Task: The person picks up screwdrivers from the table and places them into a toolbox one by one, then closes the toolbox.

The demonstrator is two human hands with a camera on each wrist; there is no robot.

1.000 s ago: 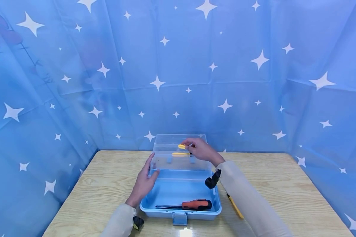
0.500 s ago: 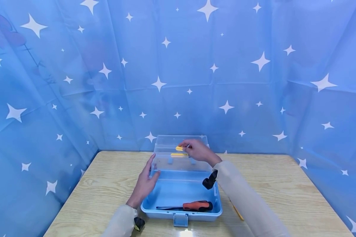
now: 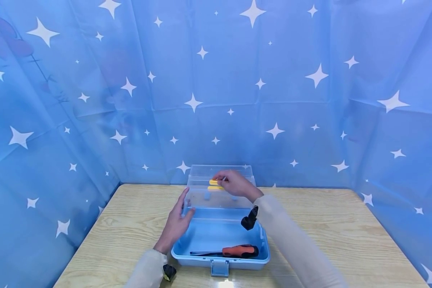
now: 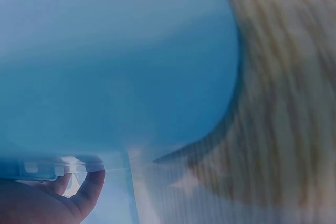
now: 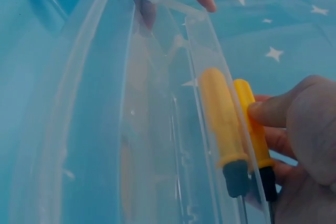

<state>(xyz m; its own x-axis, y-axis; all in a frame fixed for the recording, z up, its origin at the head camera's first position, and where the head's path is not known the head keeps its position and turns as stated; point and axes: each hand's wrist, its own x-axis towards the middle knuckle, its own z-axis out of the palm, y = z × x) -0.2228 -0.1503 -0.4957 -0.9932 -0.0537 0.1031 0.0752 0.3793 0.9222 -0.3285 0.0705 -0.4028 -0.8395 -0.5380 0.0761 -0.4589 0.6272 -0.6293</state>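
Observation:
A blue toolbox (image 3: pixel 194 261) stands with its translucent lid (image 3: pixel 201 174) raised at the back. My left hand (image 3: pixel 177 224) grips the lid's left side, thumb inside; in the right wrist view its fingertips sit at the rim. My right hand (image 3: pixel 235 185) pinches a small screwdriver (image 5: pixel 254 127) by its yellow handle, thumb on top, against the lid's outer compartment. Through the clear plastic shows another yellow-handled screwdriver (image 5: pixel 221 116) lying parallel. In the head view their shafts are hidden by my hand. A larger screwdriver (image 3: pixel 239 251) with an orange-and-black handle lies inside the box.
The box's front latch (image 3: pixel 219 268) hangs down. A wooden table (image 3: pixel 129 224) spreads to both sides, and a star-patterned blue cloth (image 3: pixel 158 120) rises behind it. My right sleeve (image 3: pixel 289 232) crosses over the table's right part.
My right hand has moved left and slightly down with the yellow-handled screwdriver. A yellow-handled tool on the table at right is now hidden behind my sleeve. The left hand keeps its place.

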